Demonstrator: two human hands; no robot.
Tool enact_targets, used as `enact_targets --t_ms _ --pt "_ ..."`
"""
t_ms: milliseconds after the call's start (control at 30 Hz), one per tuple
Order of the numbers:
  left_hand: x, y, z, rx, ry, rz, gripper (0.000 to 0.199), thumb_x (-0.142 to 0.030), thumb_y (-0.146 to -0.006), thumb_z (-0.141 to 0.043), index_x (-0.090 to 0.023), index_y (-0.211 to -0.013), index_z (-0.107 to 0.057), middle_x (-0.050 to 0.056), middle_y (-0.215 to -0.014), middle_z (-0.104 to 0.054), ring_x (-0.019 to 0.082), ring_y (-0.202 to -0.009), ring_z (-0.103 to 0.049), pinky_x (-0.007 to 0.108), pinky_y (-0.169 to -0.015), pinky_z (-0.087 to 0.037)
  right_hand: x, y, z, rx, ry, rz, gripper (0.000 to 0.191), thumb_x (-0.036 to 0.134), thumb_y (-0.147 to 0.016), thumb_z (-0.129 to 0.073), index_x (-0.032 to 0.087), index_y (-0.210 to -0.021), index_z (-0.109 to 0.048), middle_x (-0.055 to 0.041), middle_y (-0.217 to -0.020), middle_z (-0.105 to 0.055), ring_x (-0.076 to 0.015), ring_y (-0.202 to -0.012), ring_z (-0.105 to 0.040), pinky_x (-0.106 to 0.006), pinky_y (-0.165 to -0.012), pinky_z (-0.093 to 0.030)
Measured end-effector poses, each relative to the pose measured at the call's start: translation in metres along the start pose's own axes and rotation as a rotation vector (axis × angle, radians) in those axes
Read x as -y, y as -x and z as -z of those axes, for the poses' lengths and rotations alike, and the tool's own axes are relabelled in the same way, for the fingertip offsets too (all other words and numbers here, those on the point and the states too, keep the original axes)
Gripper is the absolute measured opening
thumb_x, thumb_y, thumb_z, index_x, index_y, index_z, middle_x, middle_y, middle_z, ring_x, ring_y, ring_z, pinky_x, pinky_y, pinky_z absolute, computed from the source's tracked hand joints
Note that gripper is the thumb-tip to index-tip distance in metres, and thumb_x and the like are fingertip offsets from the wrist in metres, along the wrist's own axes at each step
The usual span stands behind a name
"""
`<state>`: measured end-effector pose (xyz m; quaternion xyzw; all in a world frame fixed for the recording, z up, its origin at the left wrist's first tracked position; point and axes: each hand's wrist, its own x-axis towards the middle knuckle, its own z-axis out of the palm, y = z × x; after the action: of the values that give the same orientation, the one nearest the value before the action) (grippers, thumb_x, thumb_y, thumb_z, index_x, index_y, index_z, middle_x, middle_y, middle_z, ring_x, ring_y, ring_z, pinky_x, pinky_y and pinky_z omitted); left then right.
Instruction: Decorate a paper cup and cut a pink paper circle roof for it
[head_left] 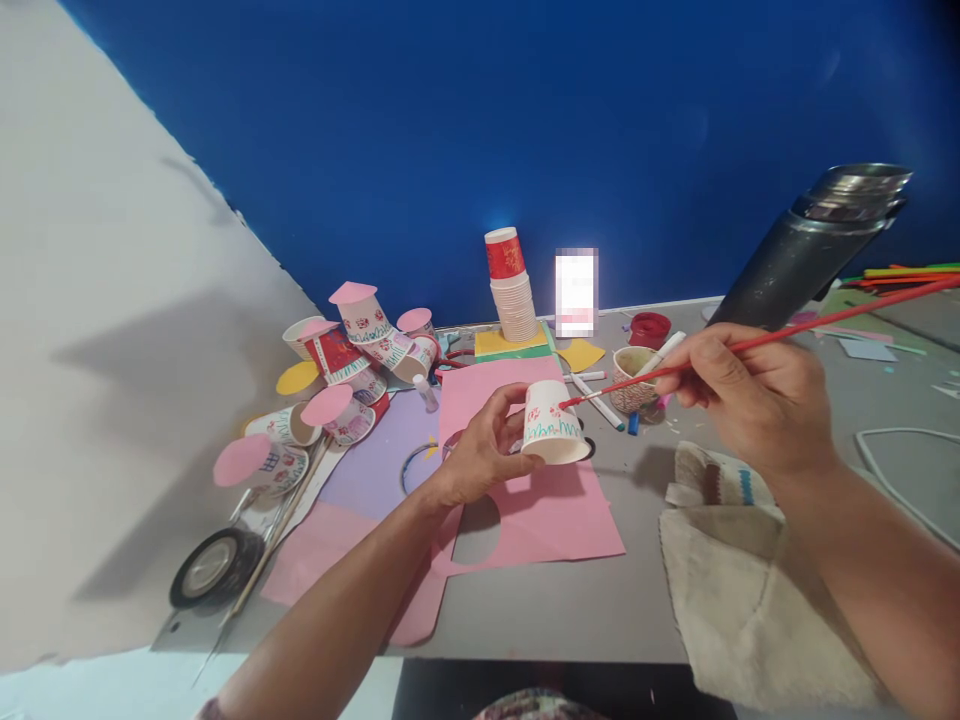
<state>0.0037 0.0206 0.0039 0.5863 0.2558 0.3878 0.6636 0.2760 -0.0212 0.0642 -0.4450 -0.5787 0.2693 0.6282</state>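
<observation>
My left hand [487, 445] grips a white paper cup [553, 415] from its left side, the cup turned mouth down and tipped. Red flower-like marks and a green wavy line run around its wall. In my right hand [757, 395] is a long red paintbrush [810, 325], held like a pen. Its tip meets the cup's wall or is very close to it. Beneath the cup lies pink paper [570, 520] with a round hole cut out of it. A printed cup [636, 385] with pale contents stands just left of my right hand.
Decorated cups with pink paper tops [330, 405] crowd the left. A cup stack [514, 300] stands at the back. Black tape [214, 568] lies front left, markers [600, 403] near the middle. A dark flask [810, 250] and a cloth [739, 590] are on the right.
</observation>
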Motion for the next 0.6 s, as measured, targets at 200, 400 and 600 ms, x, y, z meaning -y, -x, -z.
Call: enact_targets --t_ms 200,400,600 --pt "-0.001 0.0003 -0.0005 -0.005 -0.015 0.005 0.076 -0.016 -0.066 -0.094 -0.027 -0.131 -0.057 0.011 -0.144 -0.057 0.032 -0.129 -0.062 0.045 -0.106 -0.051 -0.0003 0.0006 -0.0001 -0.038 -0.023 -0.009 0.031 0.052 -0.096 -0.07 0.029 -0.077 -0.079 -0.0045 -0.067 -0.072 -0.018 -0.054 -0.059 -0.036 -0.047 -0.046" --pt "-0.0016 0.0004 -0.0012 -0.01 -0.017 0.008 0.077 -0.018 -0.065 -0.094 -0.027 -0.131 -0.056 0.011 -0.145 -0.056 0.032 -0.129 -0.062 0.045 -0.106 -0.05 -0.0015 0.0009 0.0016 -0.011 -0.026 -0.001 0.03 0.051 -0.098 -0.069 0.029 -0.079 -0.08 -0.0033 -0.067 -0.073 -0.0178 -0.054 -0.059 -0.036 -0.048 -0.047" --pt "-0.0017 0.0004 -0.0009 -0.007 -0.019 0.008 0.075 -0.016 -0.066 -0.093 -0.026 -0.131 -0.056 0.01 -0.14 -0.059 0.03 -0.126 -0.063 0.043 -0.104 -0.052 -0.0019 0.0017 0.0024 0.029 -0.036 -0.021 0.03 0.052 -0.097 -0.07 0.03 -0.08 -0.08 -0.0032 -0.067 -0.073 -0.0187 -0.054 -0.06 -0.036 -0.047 -0.046"
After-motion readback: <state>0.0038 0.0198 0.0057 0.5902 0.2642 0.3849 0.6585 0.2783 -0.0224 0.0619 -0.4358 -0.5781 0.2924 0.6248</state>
